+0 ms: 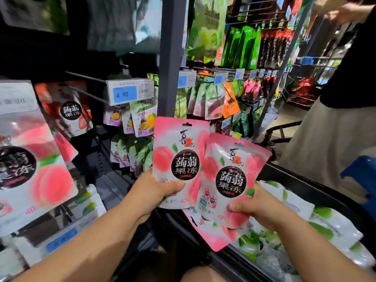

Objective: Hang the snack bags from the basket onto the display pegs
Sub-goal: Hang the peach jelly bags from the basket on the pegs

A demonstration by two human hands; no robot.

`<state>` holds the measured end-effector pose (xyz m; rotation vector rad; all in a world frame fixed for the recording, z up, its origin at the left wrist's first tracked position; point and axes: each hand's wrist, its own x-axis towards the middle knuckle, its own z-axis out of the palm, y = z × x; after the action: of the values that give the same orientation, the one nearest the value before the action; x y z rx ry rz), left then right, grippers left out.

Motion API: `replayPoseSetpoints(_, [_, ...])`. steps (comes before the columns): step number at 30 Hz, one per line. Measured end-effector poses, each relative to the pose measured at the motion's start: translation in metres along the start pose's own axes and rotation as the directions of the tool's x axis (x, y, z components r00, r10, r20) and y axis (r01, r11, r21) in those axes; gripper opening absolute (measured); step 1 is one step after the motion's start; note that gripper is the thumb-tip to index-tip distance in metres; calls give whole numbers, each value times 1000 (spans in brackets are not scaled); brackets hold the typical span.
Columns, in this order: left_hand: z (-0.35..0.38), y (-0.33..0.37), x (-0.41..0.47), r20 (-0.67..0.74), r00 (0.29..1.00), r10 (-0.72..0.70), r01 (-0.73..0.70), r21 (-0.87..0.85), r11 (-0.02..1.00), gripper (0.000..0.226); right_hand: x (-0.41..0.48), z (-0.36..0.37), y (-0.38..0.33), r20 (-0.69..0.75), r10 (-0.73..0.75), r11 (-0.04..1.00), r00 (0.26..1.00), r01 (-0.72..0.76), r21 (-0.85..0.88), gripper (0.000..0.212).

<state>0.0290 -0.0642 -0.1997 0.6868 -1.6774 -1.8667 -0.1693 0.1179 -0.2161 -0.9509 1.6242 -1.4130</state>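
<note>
My left hand [156, 195] grips the lower left corner of an upright pink peach jelly bag [180, 159]. My right hand [254, 206] grips the bottom of a second, matching pink bag [232, 174], tilted slightly right and overlapping the first. A third pink bag [211, 235] lies below them over the rim of the black basket [305, 188]. Several green-and-white snack bags [295, 231] fill the basket. At the left, peach bags [30, 159] hang on a display peg, close to the camera. A bare metal peg [87, 94] sticks out above them toward a price tag [130, 93] marked 4 90.
A grey shelf upright [173, 58] stands behind the held bags. More snack bags hang on pegs to the right [213, 100]. Another person [335, 119] in a black top and light skirt stands at the right, beside a blue stool [362, 174].
</note>
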Motion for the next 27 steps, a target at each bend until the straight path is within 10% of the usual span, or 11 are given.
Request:
replayPoseSetpoints(10, [-10,24,-13,-1,1000,-13,12,-65,998,20,7,9,-15,-131,-97,971,987,123,206,99])
replayPoseSetpoints(17, [-43,49,-46,-42,999,24,-25,-23,999,19,24,62,-44,59,-107,932,993,80,353,100])
replayPoseSetpoints(22, [-80,52,-87,-168,986,24,-27,-16,1000,27,23,110,-64,157,-119,961,980,74,265,63])
replayPoseSetpoints(27, [-113,48,-133,-254,967,17,-21,-13,1000,24,24,143,-64,299,-151,963,942,73,258,106])
